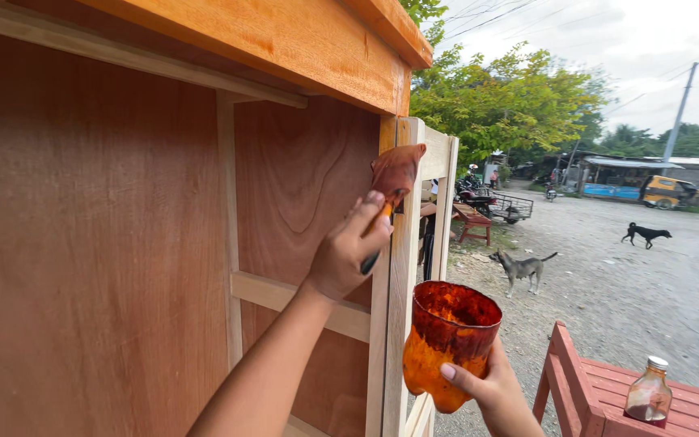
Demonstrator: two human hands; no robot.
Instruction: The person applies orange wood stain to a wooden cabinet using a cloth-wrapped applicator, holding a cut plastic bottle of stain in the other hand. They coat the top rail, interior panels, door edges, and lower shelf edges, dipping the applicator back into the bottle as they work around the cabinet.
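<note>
Left hand (348, 252) grips a brush (394, 176) against the cabinet (123, 243) edge; right hand (491, 387) clasps a cup (446, 340). Open yard right; bench (608, 396), bottle (648, 394) near.

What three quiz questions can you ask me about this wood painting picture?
1. True or false: the left hand holds a stained brush at the wooden cabinet.
2. What does the right hand hold? A) an orange-stained cup B) a hammer C) a saw
3. How many dogs are on the road?

Key: 1 true; 2 A; 3 two, one grey and one black.
</note>
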